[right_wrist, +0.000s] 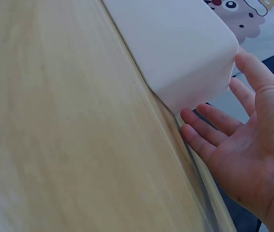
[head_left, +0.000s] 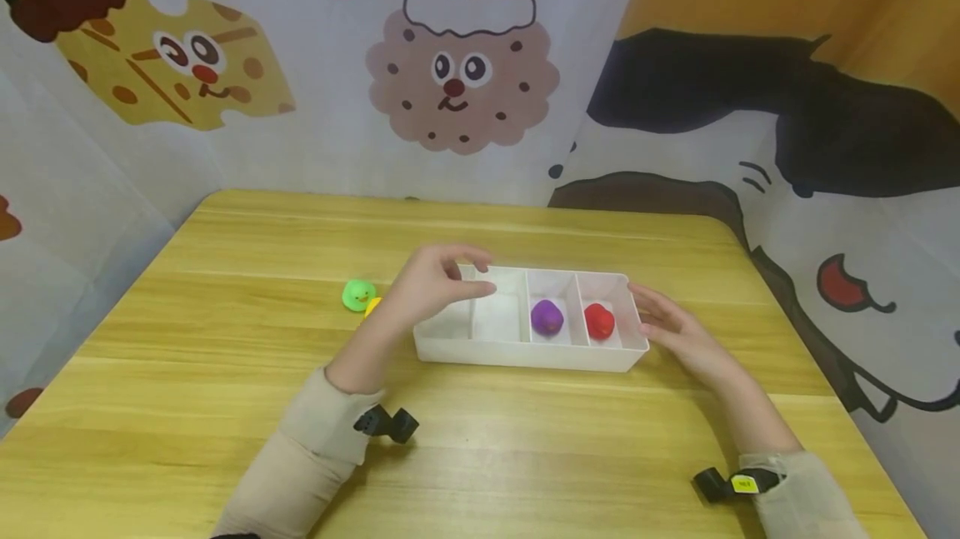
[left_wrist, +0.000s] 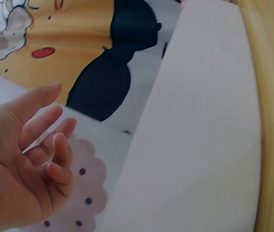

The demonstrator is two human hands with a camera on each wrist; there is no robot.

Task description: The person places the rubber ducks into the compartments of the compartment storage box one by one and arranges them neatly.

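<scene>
A white divided box [head_left: 517,353] sits on the table, a purple rubber duck [head_left: 547,318] and a red rubber duck [head_left: 599,321] in its two right compartments. Over the left compartments hovers my left hand [head_left: 441,282], thumb and fingers apart and loosely bent; the left wrist view shows nothing between them. At the box's right end, my right hand [head_left: 678,332] touches the wall with nearly straight fingers [right_wrist: 214,126]. Left of the box lies a green rubber duck [head_left: 359,295]. Beside it a yellow object [head_left: 372,306] is mostly hidden behind my left hand.
The wooden table [head_left: 525,439] reaches back to a cartoon-printed cloth [head_left: 300,164] that hangs behind it and at both sides. A black wrist camera [head_left: 386,423] is strapped at my left sleeve, another camera [head_left: 731,484] at my right.
</scene>
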